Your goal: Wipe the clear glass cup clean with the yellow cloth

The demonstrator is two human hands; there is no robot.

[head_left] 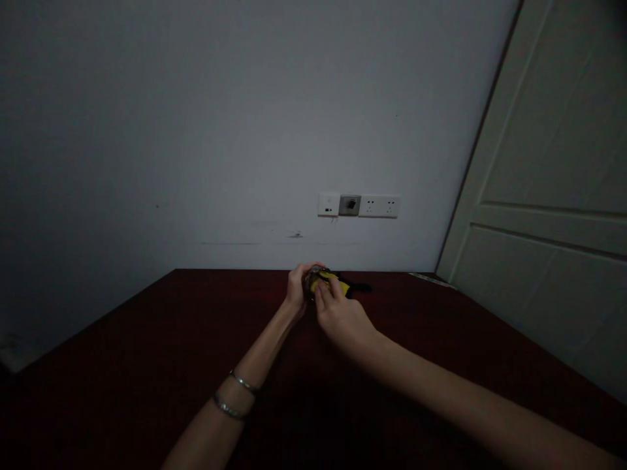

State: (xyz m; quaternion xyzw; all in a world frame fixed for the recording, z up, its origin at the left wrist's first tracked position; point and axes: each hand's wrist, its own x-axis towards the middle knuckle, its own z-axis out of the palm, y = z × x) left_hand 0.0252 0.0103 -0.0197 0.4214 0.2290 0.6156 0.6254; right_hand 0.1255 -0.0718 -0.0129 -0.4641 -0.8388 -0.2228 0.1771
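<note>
Near the far side of the dark red table, both hands meet around a small bundle. My left hand (296, 287) is closed around the left side of a dark, shiny, rounded object (308, 287); its kind is too dim to tell. My right hand (340, 313) has its fingers bent and pressed onto a yellow, cloth-like piece (344, 286) lying against that object. A dark strip (361, 287) sticks out to the right of the yellow piece. The fingers cover much of both things.
The dark red table (196, 339) runs up to a grey-white wall (235, 130). On the wall sit a white switch plate (328, 204), a grey socket (349, 205) and white power outlets (379, 206). A pale panelled door (548, 215) stands on the right. A thin flat strip (431, 280) lies at the back right edge.
</note>
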